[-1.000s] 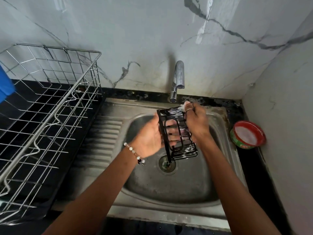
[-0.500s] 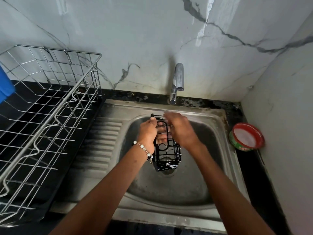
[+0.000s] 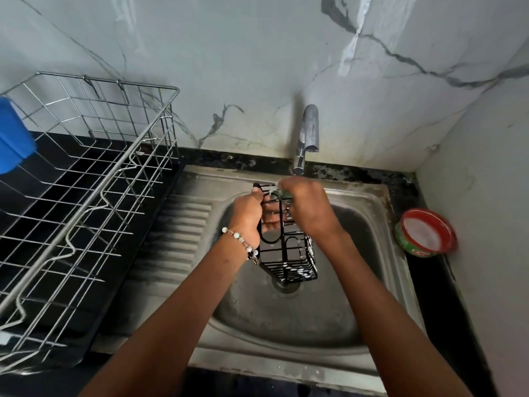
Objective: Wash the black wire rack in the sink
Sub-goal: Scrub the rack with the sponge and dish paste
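1. Left hand (image 3: 247, 213): fingers clenched round the upper edge of the black wire rack (image 3: 286, 245), held upright over the sink (image 3: 380, 285) drain.
2. Right hand (image 3: 307, 209): fingers curled, seemingly pinching a greenish scrubber at the top wires.
3. Best scrubbed wire by wire, downward from the fingers, keeping the rack steady.

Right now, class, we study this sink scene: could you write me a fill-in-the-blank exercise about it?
1. The left hand grips the black wire ____.
2. The rack hangs over the sink's ____.
3. The red-rimmed tub sits to the ____ of the sink.
4. The silver dish drainer sits to the sink's ____.

Missing words: rack; drain; right; left
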`<act>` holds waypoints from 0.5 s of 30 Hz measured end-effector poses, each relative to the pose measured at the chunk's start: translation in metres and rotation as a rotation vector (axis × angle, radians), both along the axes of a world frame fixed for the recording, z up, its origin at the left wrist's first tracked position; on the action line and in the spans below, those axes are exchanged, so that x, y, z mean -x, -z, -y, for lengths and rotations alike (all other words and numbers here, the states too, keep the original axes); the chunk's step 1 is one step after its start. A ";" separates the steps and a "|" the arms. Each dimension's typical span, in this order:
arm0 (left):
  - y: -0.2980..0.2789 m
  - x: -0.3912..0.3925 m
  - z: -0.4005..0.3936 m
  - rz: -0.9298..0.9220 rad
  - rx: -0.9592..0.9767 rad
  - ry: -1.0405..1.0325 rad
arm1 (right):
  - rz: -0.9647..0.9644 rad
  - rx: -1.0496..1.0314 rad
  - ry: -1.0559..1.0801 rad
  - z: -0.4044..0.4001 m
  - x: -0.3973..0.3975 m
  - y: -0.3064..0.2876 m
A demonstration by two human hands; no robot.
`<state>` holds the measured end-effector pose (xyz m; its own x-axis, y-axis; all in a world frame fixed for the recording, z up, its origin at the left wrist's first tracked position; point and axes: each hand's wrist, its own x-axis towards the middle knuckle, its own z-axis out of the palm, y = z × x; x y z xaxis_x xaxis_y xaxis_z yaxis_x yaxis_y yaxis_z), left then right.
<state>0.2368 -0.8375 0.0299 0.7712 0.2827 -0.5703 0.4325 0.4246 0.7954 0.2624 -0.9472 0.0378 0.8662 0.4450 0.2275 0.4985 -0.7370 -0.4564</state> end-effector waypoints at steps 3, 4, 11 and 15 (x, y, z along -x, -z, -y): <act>0.003 -0.008 -0.007 -0.012 0.032 -0.135 | 0.026 0.009 0.009 0.000 0.035 0.017; 0.004 -0.009 -0.010 -0.020 0.048 -0.170 | 0.061 0.009 0.015 0.000 0.049 0.024; 0.010 -0.006 -0.014 -0.063 0.154 -0.282 | 0.053 -0.003 0.069 -0.002 0.051 0.019; 0.010 -0.011 -0.016 -0.054 0.202 -0.329 | -0.016 0.001 0.097 -0.008 0.025 0.009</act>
